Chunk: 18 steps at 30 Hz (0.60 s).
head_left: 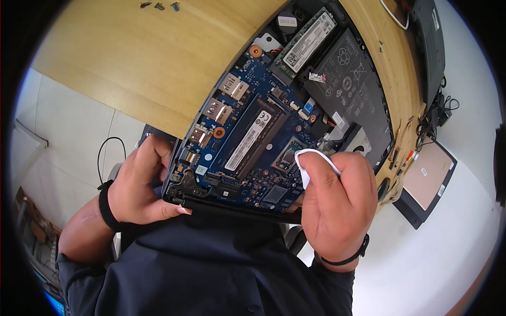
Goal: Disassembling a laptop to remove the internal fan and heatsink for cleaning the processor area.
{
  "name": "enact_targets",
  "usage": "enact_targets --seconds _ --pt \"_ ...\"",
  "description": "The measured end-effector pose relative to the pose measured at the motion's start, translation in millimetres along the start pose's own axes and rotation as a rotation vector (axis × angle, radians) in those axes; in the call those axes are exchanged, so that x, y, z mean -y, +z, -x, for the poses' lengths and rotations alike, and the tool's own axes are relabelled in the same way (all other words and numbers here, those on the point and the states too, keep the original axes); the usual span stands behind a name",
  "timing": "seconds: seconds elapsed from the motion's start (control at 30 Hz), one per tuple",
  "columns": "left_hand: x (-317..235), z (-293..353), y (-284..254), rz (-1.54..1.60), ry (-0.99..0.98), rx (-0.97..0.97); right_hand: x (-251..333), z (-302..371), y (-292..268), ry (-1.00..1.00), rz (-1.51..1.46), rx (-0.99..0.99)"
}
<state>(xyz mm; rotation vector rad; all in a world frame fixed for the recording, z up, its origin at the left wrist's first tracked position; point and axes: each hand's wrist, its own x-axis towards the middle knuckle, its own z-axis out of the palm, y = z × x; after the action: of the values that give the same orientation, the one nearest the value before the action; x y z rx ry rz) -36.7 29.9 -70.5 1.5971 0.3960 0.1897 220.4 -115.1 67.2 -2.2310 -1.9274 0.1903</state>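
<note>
An opened laptop (pixel 232 208), its underside cover off, lies tilted with its near edge toward my body, partly on the table. My left hand (pixel 138 184) is closed around its near left corner, thumb along the near edge and fingers going under. Between the fingertips of my right hand (pixel 340 200) is a folded white cloth (pixel 304 176), pressed at the processor chip (pixel 289 156) on the blue circuit board (pixel 253 81). Left of the chip sits a memory module (pixel 247 142). A drive stick (pixel 311 39) and a black battery (pixel 363 79) fill the far and right side.
Several small screws (pixel 159 6) lie on the wooden table (pixel 121 63) at the far left. Screwdrivers (pixel 396 139) and black cables (pixel 440 113) are at the right. Beyond them lie a gold-coloured laptop (pixel 428 176) and a dark panel (pixel 429 47).
</note>
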Motion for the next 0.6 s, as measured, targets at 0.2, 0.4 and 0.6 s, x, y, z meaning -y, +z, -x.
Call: enact_targets --seconds 0.2,0.4,0.6 --pt "-1 0 -1 -0.045 0.014 0.007 3 1 -6 0.115 -0.119 0.043" --pt "-4 0 0 -0.049 -0.007 0.007 13 1 -12 0.454 -0.476 0.083" --pt "-6 -1 -1 -0.018 -0.008 0.005 11 6 -20 0.756 -0.796 0.094"
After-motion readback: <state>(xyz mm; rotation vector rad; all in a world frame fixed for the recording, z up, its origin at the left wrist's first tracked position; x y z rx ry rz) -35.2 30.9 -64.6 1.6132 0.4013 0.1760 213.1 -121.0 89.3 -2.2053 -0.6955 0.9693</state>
